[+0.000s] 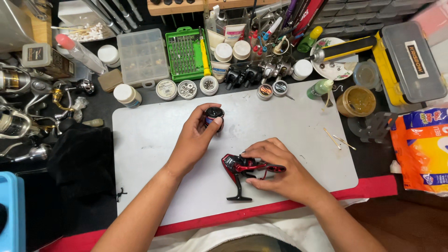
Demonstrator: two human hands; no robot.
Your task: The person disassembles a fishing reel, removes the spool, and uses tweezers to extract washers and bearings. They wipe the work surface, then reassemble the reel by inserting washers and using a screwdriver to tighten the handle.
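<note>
While the left hand [198, 135] grips the small spool [214, 113], the right hand [275, 168] pins the red reel [242, 167] on the mat [140, 140]; rigid, likely light metal, best held by its body.

A green screwdriver-bit case [186, 53] stands open behind the grey mat [154, 140], beside a clear compartment box [142, 56]. Small round tins [186, 88] line the mat's far edge. An amber jar [356, 101], perhaps grease, sits right.
</note>
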